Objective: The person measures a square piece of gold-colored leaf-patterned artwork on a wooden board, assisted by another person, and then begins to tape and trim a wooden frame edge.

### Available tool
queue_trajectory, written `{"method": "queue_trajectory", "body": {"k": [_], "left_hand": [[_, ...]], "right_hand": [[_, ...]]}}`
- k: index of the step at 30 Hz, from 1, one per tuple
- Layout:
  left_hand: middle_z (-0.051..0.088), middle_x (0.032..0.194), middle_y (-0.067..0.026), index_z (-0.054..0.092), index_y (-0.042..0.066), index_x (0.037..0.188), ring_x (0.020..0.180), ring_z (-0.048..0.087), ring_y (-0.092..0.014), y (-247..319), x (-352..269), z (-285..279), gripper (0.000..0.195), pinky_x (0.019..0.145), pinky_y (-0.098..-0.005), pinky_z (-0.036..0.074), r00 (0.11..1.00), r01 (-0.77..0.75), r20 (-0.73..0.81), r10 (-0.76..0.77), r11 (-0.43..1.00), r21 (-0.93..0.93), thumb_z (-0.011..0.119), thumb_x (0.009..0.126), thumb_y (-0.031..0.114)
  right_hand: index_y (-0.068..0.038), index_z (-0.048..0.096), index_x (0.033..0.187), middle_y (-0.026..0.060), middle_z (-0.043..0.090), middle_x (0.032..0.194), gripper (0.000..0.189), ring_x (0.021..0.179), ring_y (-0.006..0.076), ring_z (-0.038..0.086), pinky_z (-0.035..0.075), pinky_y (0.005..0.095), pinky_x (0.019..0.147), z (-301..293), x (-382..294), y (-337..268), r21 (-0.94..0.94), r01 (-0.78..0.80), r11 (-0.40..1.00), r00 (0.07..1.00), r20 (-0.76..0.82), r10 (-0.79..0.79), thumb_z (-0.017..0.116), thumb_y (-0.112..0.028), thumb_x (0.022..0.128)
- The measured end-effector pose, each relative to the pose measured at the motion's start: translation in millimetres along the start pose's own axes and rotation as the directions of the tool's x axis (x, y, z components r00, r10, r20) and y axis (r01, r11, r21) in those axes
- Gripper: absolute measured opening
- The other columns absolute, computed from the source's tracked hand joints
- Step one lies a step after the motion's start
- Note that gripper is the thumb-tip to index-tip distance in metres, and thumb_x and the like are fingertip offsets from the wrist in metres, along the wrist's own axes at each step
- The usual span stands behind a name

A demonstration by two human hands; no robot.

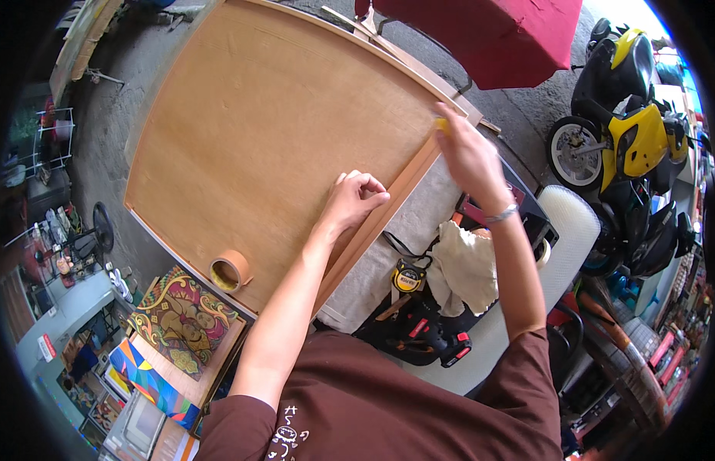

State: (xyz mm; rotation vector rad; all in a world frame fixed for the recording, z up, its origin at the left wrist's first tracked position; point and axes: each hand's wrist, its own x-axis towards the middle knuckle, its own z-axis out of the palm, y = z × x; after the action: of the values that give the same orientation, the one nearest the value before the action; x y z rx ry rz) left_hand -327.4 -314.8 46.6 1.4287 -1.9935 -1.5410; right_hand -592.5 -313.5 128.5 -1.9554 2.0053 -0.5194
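Observation:
A large tan wood panel with raised edges lies before me. My left hand is over the panel near its right side, fingers curled and thumb close to the index finger. Whether anything thin is pinched there cannot be told. Along that side runs a strip of brown tape on the raised edge. My right hand, slightly blurred, is at the panel's far right corner. A small yellow object shows under its thumb side, mostly hidden. A roll of brown tape rests on the panel's near left part.
Right of the panel are a tape measure, a pale rag and a black-and-red power tool. A painted picture leans at lower left. Beyond stand a red-covered table and a yellow-black motorcycle.

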Motion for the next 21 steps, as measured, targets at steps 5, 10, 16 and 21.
{"method": "queue_trajectory", "body": {"k": [5, 10, 16, 21], "left_hand": [[0.062, 0.09, -0.0007, 0.073, 0.007, 0.105, 0.086, 0.054, -0.008, -6.2, -51.2, 9.7, 0.023, 0.077, -0.0254, 0.049, 0.966, 0.094, -0.184, -0.182, 0.908, -0.408, 0.083, 0.086, 0.017], [0.066, 0.091, -0.0075, 0.075, 0.01, 0.103, 0.09, 0.06, -0.024, -18.8, -116.4, -19.2, 0.025, 0.085, -0.0389, 0.05, 0.996, 0.055, -0.081, -0.041, 0.982, 0.179, 0.081, 0.084, 0.024], [0.068, 0.088, -0.0047, 0.077, 0.01, 0.087, 0.086, 0.06, -0.024, -26.8, -117.8, -19.6, 0.02, 0.082, -0.0383, 0.05, 0.996, 0.071, -0.062, -0.066, 0.994, 0.082, 0.082, 0.081, 0.028], [0.068, 0.083, -0.0048, 0.077, 0.008, 0.086, 0.082, 0.06, -0.022, -30.3, -113.2, -25.1, 0.021, 0.077, -0.0365, 0.051, 0.995, 0.102, -0.012, -0.102, 0.994, 0.049, 0.083, 0.082, 0.028]], "right_hand": [[0.001, 0.045, 0.148, 0.0234, 0.062, 0.116, 0.059, 0.098, 0.0384, 0.069, 0.057, 0.0482, 0.084, 82.0, 35.2, -69.1, 0.061, 0.142, 0.988, 0.982, 0.118, -0.149, 0.063, -0.015, 0.095], [-0.008, 0.07, 0.11, 0.0134, 0.067, 0.112, 0.019, 0.106, 0.0314, 0.067, 0.053, 0.0448, 0.092, 65.8, 29.0, -48.9, 0.035, 0.24, 0.97, 0.944, -0.243, -0.225, 0.066, -0.013, 0.092], [-0.015, 0.078, 0.101, 0.003, 0.07, 0.096, 0.015, 0.092, 0.024, 0.066, 0.054, 0.0387, 0.082, 28.1, -20.1, 79.9, -0.163, 0.126, 0.979, 0.957, -0.241, -0.164, 0.074, -0.013, 0.087], [-0.017, 0.079, 0.106, 0.0006, 0.071, 0.098, 0.021, 0.094, 0.0224, 0.065, 0.052, 0.0367, 0.083, 18.8, 4.1, 109.6, -0.189, 0.242, 0.952, 0.963, -0.071, -0.259, 0.072, -0.01, 0.087]]}}
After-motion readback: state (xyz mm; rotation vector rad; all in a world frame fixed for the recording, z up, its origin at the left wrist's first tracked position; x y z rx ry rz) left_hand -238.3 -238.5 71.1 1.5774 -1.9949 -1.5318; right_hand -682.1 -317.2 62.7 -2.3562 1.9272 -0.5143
